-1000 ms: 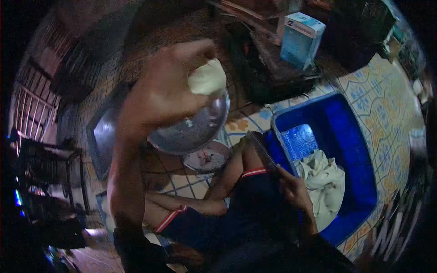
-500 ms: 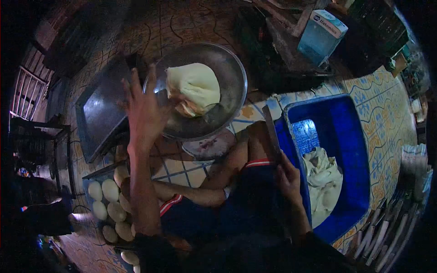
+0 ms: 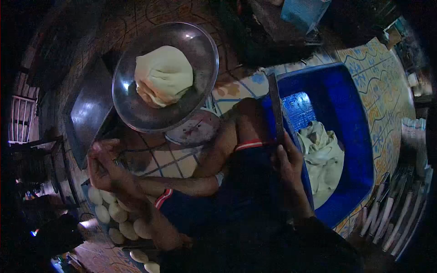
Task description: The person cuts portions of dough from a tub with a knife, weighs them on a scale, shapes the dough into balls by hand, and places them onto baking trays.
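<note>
Left hand (image 3: 104, 164) withdrawn from bowl (image 3: 201, 59) toward pale balls (image 3: 117, 213), grip unclear; right grip (image 3: 289, 157) clasping blade (image 3: 275, 104) beside tub (image 3: 357, 113).

The left hand (image 3: 102, 164) is blurred and dimly lit, so whether anything is held in it cannot be told. The lower end of the long flat blade (image 3: 275, 102) is hidden by the right hand (image 3: 289, 157). Some of the pale dough balls (image 3: 102, 213) are covered by the left forearm (image 3: 141, 207). The upper part of the round plate (image 3: 193, 129) is masked by the metal bowl (image 3: 207, 82), and its dark marks are too small to be read. The light-blue box (image 3: 304, 11) is cut off by the top edge.
</note>
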The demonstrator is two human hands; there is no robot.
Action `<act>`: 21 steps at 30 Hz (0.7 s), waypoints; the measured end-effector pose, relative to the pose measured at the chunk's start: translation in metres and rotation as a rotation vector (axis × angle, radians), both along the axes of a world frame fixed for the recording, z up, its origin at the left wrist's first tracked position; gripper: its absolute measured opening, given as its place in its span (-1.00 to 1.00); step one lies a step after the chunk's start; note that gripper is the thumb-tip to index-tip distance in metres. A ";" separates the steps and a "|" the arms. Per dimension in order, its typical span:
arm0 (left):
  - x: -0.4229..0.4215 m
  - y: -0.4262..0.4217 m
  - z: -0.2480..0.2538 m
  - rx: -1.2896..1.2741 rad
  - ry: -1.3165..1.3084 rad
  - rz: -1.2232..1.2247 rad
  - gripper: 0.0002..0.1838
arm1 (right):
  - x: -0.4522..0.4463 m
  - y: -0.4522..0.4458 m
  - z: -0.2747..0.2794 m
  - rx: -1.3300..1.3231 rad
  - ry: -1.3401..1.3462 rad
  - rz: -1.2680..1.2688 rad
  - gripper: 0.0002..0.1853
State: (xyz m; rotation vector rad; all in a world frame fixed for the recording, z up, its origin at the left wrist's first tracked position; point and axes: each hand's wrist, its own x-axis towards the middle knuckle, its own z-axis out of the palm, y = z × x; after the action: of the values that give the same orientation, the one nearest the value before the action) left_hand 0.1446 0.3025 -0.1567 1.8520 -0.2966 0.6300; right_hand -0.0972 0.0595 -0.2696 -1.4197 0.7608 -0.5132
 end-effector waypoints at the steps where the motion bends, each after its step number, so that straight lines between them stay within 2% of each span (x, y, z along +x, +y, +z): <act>1: -0.008 -0.006 0.001 0.021 0.027 -0.010 -0.69 | -0.002 -0.002 0.000 -0.007 0.007 -0.009 -0.50; 9: -0.018 -0.028 -0.014 0.090 0.029 -0.129 -0.74 | -0.011 -0.004 0.000 -0.043 0.024 0.001 -0.49; 11: -0.009 -0.032 -0.008 0.063 0.015 -0.145 -0.76 | -0.010 -0.002 0.000 0.056 -0.020 -0.020 -0.49; 13: 0.008 -0.045 0.013 0.236 0.018 -0.119 -0.77 | 0.004 0.003 0.017 0.051 -0.045 -0.036 -0.50; 15: 0.040 -0.053 0.015 0.219 0.144 -0.285 -0.70 | 0.020 0.010 0.037 0.039 -0.090 -0.039 -0.50; 17: 0.078 -0.058 -0.001 0.343 0.143 -0.410 -0.64 | 0.036 0.015 0.052 0.032 -0.183 0.018 -0.50; 19: 0.084 -0.074 0.000 0.440 0.144 -0.440 -0.52 | 0.055 0.017 0.055 -0.044 -0.200 0.048 -0.49; 20: 0.086 -0.080 -0.001 0.432 0.125 -0.421 -0.52 | 0.069 0.015 0.057 -0.219 -0.220 0.114 -0.48; 21: 0.087 -0.085 -0.002 0.560 -0.043 -0.346 -0.55 | 0.083 0.013 0.061 -0.395 -0.238 0.174 -0.48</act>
State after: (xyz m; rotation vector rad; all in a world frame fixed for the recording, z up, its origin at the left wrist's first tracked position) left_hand 0.2320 0.2177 -0.1591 2.2414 -0.8720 0.3648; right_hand -0.0144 0.0727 -0.2088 -1.7331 0.3508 -0.7083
